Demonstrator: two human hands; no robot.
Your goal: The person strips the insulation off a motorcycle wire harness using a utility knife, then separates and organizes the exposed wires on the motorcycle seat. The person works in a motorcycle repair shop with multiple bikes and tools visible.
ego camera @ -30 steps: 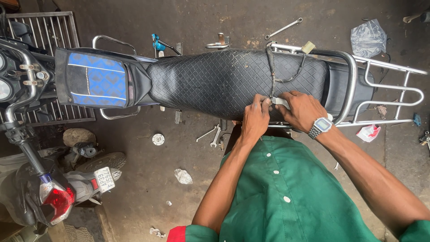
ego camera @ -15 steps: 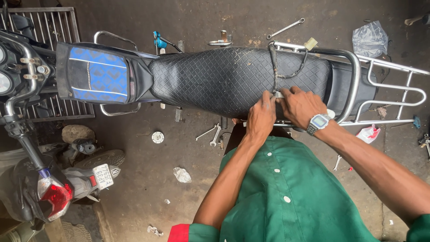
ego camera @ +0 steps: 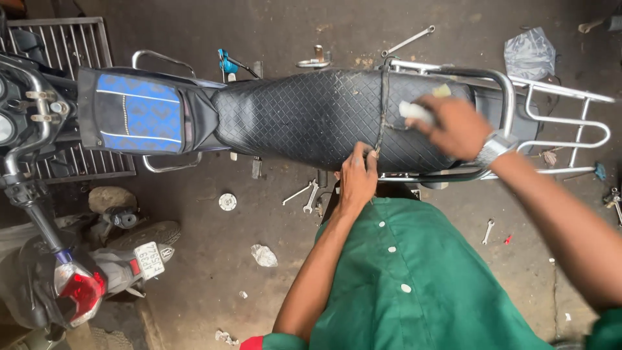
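Dirty concrete floor [ego camera: 194,272] carries the motorcycle [ego camera: 311,116]. On floor: 2 wrenches [ego camera: 304,194] just below seat, small spanner [ego camera: 487,231] at right, long wrench [ego camera: 408,40] up top, round disc [ego camera: 227,201], crumpled scrap [ego camera: 264,255], plastic bag [ego camera: 530,55].

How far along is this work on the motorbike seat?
The strap already crosses the black seat. The left hand pinches the strap's lower end at the near edge; the right hand, blurred, holds something pale over the seat. Whether the strap is fastened cannot be told. Spanners lie below.
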